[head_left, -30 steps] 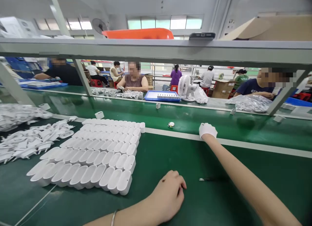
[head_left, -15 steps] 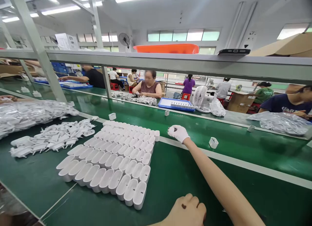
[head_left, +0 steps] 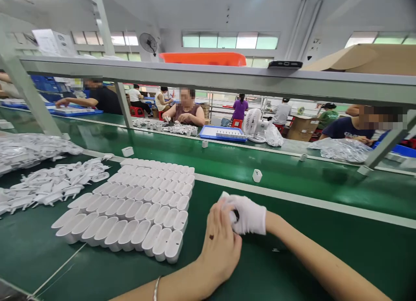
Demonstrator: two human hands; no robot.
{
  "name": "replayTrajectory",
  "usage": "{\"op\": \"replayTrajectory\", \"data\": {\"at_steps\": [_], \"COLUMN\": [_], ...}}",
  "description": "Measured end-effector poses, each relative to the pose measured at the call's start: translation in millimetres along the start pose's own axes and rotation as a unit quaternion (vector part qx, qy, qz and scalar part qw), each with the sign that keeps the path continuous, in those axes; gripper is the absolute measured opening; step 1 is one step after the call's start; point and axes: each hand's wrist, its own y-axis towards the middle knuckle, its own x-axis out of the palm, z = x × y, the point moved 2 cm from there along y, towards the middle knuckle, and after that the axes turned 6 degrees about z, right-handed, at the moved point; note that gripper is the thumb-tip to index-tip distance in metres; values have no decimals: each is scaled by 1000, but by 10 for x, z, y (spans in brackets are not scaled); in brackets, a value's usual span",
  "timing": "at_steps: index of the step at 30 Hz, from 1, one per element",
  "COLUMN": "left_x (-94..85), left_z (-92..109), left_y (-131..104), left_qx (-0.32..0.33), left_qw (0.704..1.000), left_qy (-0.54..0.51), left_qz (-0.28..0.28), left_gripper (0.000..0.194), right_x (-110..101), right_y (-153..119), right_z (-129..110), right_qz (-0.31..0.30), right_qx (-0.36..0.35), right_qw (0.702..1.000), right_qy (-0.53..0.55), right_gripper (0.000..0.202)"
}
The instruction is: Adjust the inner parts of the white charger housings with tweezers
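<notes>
My left hand (head_left: 221, 240), bare and with a bracelet at the wrist, meets my gloved right hand (head_left: 245, 214) over the green surface. Between them is a small white part (head_left: 225, 195), mostly hidden by the fingers of both hands, which are closed round it. To the left stand rows of white oval cups (head_left: 130, 210), open side up and packed close together. Further left lies a loose pile of white pronged pieces (head_left: 48, 184). A white block (head_left: 257, 176) sits on the green strip beyond my hands.
A bag of white pieces (head_left: 35, 149) lies at the far left. More white blocks (head_left: 128, 151) sit along the green strip (head_left: 162, 145). A metal shelf (head_left: 195, 78) crosses above. Several people sit opposite, near a blue tray (head_left: 222, 133) and a white fan (head_left: 253, 123).
My right hand has come back from the green strip toward me. My left hand has risen to meet it, and both now hold a white part. The view has turned slightly right.
</notes>
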Motion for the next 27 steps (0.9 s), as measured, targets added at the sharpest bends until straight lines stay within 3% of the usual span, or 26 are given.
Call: {"op": "replayTrajectory", "data": {"at_steps": [3, 5, 7, 10, 13, 15, 17, 18, 22, 27], "left_x": [135, 237, 295, 295, 236, 197, 176, 172, 173, 162], "left_z": [-88, -106, -94, -64, -5, 38, 71, 81, 73, 48], "left_y": [11, -5, -16, -12, 6, 13, 11, 7, -8, -18], "left_qx": [-97, -112, -105, -113, -80, -54, -33, -24, -11, 3], "left_qw": [986, 965, 952, 948, 957, 962, 962, 962, 965, 968], "left_qy": [-76, -126, -172, -224, -230, -222, -220, -221, -218, -217], "left_qz": [-114, -201, -231, -196, -161, -151, -155, -158, -147, -128], "left_gripper": [71, 63, 54, 50, 46, 44, 44, 43, 39, 37], "right_x": [-57, -93, -152, -268, -321, -275, -196, -163, -145, -216], "right_y": [-703, -1016, -1204, -1327, -1381, -1409, -1423, -1424, -1409, -1431], "right_z": [-163, -250, -303, -300, -215, -188, -217, -251, -421, -454], "right_qz": [12, 27, 33, 68, 211, 290, 315, 318, 323, 332], "right_qx": [5, 19, 36, 78, 171, 219, 246, 249, 155, 59], "right_qw": [1000, 999, 996, 986, 944, 907, 893, 894, 923, 938], "right_qy": [23, 42, 72, 128, 186, 211, 208, 196, 140, 81], "right_gripper": [10, 8, 9, 12, 13, 36, 52, 50, 24, 34]}}
